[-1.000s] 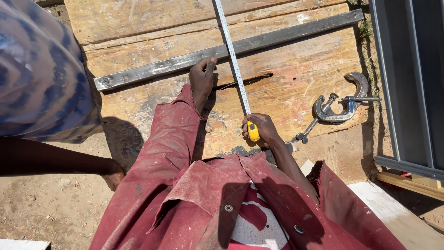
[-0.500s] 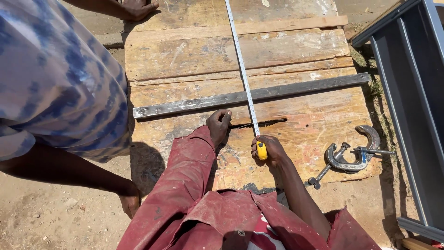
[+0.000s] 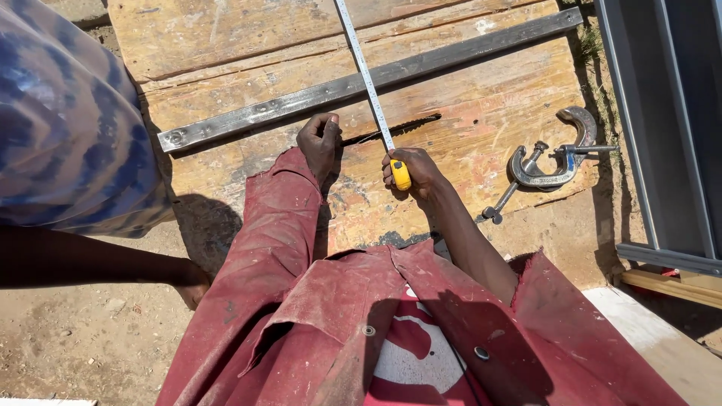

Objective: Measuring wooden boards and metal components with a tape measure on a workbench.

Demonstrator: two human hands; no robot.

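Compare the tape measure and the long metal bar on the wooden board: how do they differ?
The tape measure is thin and pale, with a yellow case held in the right hand; the metal bar is wider, dark grey and unheld. The tape runs away from the person; the bar lies crosswise. Both are long and straight.

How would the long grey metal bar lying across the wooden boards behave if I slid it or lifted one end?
The metal bar looks like steel, so probably heavy for its slim size and stiff, though so long a bar might sag slightly. It lies flat on the wooden boards, so it should slide rather than roll. The tape measure blade crossing it would likely get dragged along.
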